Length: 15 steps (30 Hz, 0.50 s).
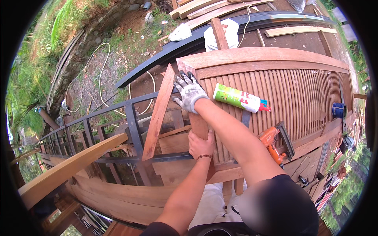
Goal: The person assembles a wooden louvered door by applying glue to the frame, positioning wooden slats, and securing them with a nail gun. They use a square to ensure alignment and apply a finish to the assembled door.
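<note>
A reddish-brown louvered wooden panel (pixel 252 67) lies across the work area, its narrow slats running toward me. My left hand (pixel 201 144), bare with a band at the wrist, is wrapped around the panel's left side rail (pixel 199 125). Farther up that rail, my right hand (pixel 189 93) rests near the corner in a grey and black work glove, fingers stretched out. Just left of the glove, a loose wooden board (pixel 158 114) leans at a slant over a dark metal frame (pixel 136 126). My palms hide parts of the rail.
On the slats lie a green and white bottle (pixel 236 97) with a red tip and an orange nail gun (pixel 271 141). A dark blue can (pixel 338 110) stands at the right. One thick timber (pixel 75 167) juts in from the left. Stacked planks (pixel 204 10) and a pale hose (pixel 101 74) lie beyond.
</note>
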{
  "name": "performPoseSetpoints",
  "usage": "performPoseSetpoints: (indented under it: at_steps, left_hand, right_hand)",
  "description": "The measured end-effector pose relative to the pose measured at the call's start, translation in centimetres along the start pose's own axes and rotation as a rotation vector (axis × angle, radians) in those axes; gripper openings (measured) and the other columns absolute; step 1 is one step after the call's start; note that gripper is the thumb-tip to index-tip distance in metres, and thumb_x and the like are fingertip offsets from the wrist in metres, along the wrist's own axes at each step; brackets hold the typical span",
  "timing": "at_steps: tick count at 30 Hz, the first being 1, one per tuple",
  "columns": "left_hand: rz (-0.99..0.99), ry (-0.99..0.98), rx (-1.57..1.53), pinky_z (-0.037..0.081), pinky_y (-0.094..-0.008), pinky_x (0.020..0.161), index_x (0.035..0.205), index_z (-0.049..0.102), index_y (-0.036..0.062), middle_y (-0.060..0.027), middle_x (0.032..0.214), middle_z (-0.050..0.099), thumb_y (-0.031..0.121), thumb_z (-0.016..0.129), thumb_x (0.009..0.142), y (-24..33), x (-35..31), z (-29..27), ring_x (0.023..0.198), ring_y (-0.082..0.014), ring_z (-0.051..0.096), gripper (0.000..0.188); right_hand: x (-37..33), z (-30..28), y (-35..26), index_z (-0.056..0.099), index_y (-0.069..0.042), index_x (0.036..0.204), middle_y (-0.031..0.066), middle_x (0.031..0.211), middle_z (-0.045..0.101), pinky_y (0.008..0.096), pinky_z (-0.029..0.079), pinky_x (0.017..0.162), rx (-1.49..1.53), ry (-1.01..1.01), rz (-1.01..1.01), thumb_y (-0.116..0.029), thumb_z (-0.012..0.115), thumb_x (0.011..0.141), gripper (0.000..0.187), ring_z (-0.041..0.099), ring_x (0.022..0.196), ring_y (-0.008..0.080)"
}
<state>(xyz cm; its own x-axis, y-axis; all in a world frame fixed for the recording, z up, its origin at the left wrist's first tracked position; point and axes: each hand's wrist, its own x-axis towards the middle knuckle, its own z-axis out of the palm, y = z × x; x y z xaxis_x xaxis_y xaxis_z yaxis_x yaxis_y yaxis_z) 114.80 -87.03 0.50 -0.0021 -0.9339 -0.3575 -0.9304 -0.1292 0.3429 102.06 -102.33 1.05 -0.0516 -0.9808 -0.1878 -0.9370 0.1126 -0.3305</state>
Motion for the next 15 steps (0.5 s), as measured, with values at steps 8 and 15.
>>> performPoseSetpoints:
  at_steps: [8, 15]
  left_hand:
    - [0.020, 0.072, -0.035, 0.048, -0.0529, 0.082, 0.127, 0.046, -0.0017, -0.0243, 0.114, 0.060, 0.044, 0.050, 0.094, -1.5, 0.2, 0.2, 0.098, -0.0443, 0.061, 0.056]
    - [0.011, 0.060, 0.008, 0.048, -0.0533, 0.084, 0.121, 0.048, -0.0011, -0.0268, 0.115, 0.061, 0.048, 0.048, 0.095, -1.2, 0.3, 0.4, 0.099, -0.0454, 0.062, 0.055]
  right_hand:
    - [-20.1, 2.7, -2.0, 0.061, -0.004, 0.119, 0.0175, 0.110, 0.067, 0.0437, 0.052, 0.085, 0.807, 0.628, 0.376, -0.008, 0.062, 0.085, 0.034, 0.064, 0.099, 0.0396]
    - [-37.8, 5.4, -5.4, 0.064, -0.006, 0.096, 0.0139, 0.097, 0.067, 0.0443, 0.053, 0.084, 0.747, 0.390, 0.285, -0.003, 0.067, 0.078, 0.018, 0.064, 0.093, 0.0354]
